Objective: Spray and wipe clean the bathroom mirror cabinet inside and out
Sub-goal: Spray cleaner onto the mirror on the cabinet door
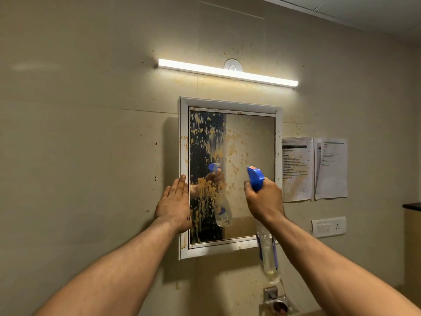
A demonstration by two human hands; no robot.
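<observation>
Gripping the clear plastic spray bottle (266, 254) by its blue trigger head, the right hand (265, 199) aims at the white-framed, orange-splattered mirror cabinet (230, 102) on the beige wall; the left hand (174, 205) rests flat, fingers straight, on its left frame edge.

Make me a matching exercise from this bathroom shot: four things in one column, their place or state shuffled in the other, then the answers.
Column A
1. left hand
2. spray bottle
3. light bar
4. printed sheets

Column B
a. lit, on the wall above the mirror cabinet
b. fingers straight, flat against the cabinet's side frame
c. stuck to the wall beside the cabinet, spattered with brown spots
d. gripped by the right hand in front of the glass

Pairs: 1-b, 2-d, 3-a, 4-c
</observation>
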